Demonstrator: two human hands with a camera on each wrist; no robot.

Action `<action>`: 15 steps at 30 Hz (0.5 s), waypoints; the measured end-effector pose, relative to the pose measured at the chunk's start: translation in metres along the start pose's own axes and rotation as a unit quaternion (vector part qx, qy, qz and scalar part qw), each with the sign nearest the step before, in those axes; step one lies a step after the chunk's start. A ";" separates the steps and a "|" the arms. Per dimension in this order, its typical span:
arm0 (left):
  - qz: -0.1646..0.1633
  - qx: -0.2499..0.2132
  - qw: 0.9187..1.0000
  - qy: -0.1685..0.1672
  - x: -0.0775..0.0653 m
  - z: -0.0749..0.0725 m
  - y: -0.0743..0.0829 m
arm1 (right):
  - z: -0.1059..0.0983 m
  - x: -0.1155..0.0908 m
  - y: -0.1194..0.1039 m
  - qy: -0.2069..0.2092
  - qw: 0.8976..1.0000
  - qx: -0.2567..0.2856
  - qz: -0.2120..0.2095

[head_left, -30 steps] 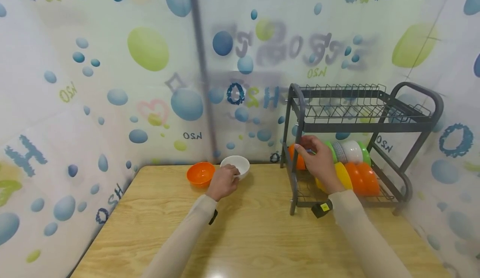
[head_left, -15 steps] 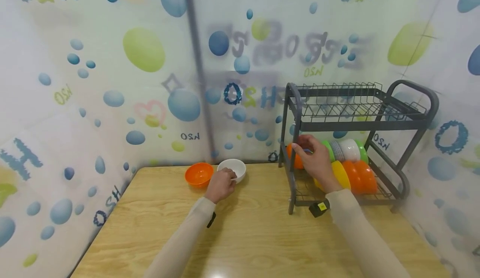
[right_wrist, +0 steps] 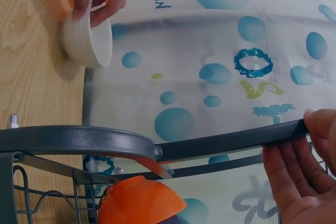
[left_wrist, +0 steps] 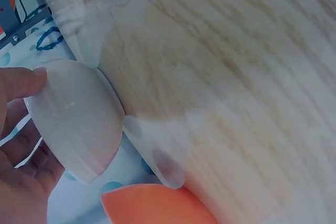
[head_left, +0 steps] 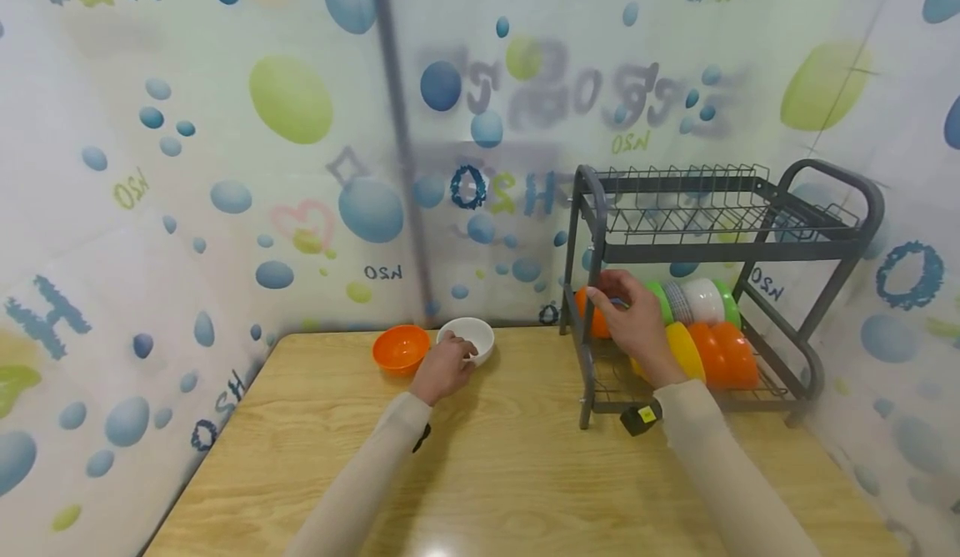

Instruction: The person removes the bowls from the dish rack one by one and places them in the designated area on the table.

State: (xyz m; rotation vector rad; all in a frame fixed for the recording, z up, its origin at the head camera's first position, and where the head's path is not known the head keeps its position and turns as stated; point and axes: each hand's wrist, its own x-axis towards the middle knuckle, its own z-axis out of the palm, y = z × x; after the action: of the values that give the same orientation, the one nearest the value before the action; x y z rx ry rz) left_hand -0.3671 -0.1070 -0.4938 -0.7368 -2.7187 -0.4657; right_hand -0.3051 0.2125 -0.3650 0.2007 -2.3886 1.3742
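Observation:
My left hand (head_left: pixel 444 367) pinches the rim of a white bowl (head_left: pixel 483 336) at the table's back edge, thumb on the outside in the left wrist view. Close to its left stands an orange bowl (head_left: pixel 401 350), open side up. At the right, my right hand (head_left: pixel 633 319) grips the dark grey metal post (right_wrist: pixel 226 141) of a two-tier dish rack (head_left: pixel 727 253), thumb on one side and fingers on the other. Behind that hand, an orange bowl (right_wrist: pixel 137 200) leans on the rack's lower tier.
More bowls stand on edge in the lower tier: green ones (head_left: pixel 727 303), a white one (head_left: pixel 702 303), a yellow one (head_left: pixel 686 353) and orange ones (head_left: pixel 723 357). The upper tier (head_left: pixel 690 207) has wire slots. A patterned sheet (head_left: pixel 300 165) hangs behind the wooden table (head_left: pixel 510 474).
The white bowl and my left hand have shifted slightly left and nearer, closer to the orange bowl. My right hand keeps its hold on the rack post.

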 end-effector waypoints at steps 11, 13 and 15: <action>-0.019 -0.059 0.998 -0.003 -0.001 -0.007 0.004 | 0.000 0.000 0.001 0.002 1.000 0.001 -0.005; -0.026 -0.077 0.997 -0.003 0.000 -0.008 0.005 | 0.000 0.000 0.001 0.004 1.000 0.000 -0.007; -0.036 -0.095 0.995 -0.007 0.001 -0.009 0.007 | 0.000 -0.001 0.001 0.004 1.000 0.001 -0.006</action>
State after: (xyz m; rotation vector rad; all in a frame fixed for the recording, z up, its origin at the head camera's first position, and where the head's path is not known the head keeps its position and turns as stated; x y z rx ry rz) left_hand -0.3627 -0.1039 -0.4833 -0.6907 -2.7473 -0.7472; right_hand -0.3048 0.2132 -0.3659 0.2090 -2.3747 1.3699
